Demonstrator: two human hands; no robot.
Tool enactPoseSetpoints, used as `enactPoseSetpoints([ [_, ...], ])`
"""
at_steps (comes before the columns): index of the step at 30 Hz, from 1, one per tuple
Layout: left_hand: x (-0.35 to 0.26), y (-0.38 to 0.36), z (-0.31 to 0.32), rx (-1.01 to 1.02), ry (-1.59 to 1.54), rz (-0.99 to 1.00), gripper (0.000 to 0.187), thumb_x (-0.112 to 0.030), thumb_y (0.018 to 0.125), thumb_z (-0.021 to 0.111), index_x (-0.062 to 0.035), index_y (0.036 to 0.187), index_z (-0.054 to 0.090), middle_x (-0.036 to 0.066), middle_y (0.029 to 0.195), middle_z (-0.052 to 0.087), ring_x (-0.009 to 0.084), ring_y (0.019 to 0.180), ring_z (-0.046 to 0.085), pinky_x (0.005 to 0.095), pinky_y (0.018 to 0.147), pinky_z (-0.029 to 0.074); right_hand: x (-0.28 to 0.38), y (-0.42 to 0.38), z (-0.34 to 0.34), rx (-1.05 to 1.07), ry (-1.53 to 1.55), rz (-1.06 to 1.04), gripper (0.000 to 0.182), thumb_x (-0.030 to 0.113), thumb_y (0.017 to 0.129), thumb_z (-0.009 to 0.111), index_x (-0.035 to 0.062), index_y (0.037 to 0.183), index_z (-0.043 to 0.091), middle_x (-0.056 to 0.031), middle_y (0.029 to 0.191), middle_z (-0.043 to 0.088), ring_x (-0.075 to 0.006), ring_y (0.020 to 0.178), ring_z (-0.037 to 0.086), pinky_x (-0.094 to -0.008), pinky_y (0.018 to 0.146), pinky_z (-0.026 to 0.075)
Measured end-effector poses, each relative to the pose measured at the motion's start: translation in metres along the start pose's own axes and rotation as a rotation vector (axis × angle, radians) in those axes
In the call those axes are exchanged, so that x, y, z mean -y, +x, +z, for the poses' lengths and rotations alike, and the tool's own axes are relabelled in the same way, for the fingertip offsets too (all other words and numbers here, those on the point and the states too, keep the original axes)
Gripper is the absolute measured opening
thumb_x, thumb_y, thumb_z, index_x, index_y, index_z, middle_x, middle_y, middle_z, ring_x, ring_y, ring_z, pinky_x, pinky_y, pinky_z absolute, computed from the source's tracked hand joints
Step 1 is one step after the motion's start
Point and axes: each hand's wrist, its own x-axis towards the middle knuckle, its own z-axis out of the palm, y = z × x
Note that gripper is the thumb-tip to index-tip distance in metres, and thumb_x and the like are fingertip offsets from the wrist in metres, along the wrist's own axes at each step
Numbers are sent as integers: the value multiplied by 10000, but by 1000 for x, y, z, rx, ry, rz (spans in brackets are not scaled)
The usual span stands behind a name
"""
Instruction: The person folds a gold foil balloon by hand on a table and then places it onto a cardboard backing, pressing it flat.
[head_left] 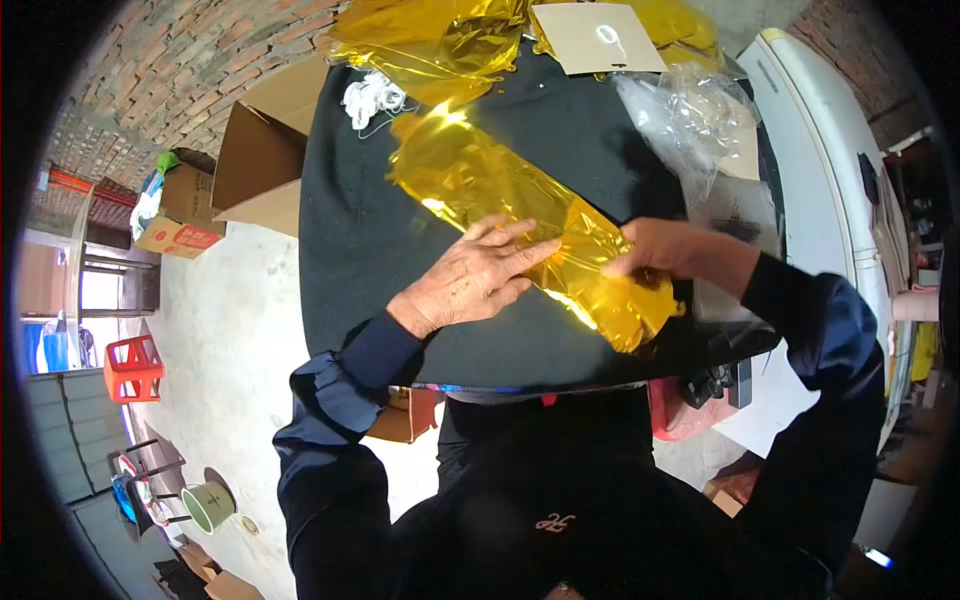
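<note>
A long, folded piece of shiny gold foil, which looks like a deflated foil balloon [490, 185], lies slantwise across the black-covered table [350, 270]. My left hand [475, 272] rests on its middle with the fingers stretched out and spread. Near its lower right end, my right hand [655, 250] grips the foil's edge, thumb on top; the other fingers are partly hidden. More gold foil [430, 40] is heaped at the far edge. On it lies a beige card [585, 45] with a white ring-like mark.
White string [373, 98] is bunched at the far left of the table. Clear plastic bags [690, 120] lie at the right, beside a white appliance [810, 130]. An open cardboard box [255, 160] stands left of the table. A red stool [135, 368] and a green bucket [208, 507] are on the floor.
</note>
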Motion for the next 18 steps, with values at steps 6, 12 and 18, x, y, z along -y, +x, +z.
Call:
enactPoseSetpoints([
  [6,-5,-9,10,-102,23,50,537,-261,1016,697,-161,1537,615,60,1476,697,269,1564,436,530,1299,263,-38,-3,34,-230,-265,-334,410,408,960,783,38,1119,709,-46,831,706,-229,757,689,-413,736,544],
  [12,-6,-9,16,-109,30,43,398,-266,999,731,-167,1384,746,9,1525,668,261,1562,445,538,1307,259,-12,-24,44,-877,-980,-612,541,426,943,775,42,1298,638,-210,1327,661,-413,1276,621,-493,1071,507],
  [18,-8,-7,19,-130,-49,30,399,-261,990,744,-164,1377,756,29,1527,666,277,1541,481,551,1333,235,-6,10,70,-728,-1245,-990,791,432,955,753,36,1588,495,-236,1653,451,-411,1564,390,-583,1297,260],
])
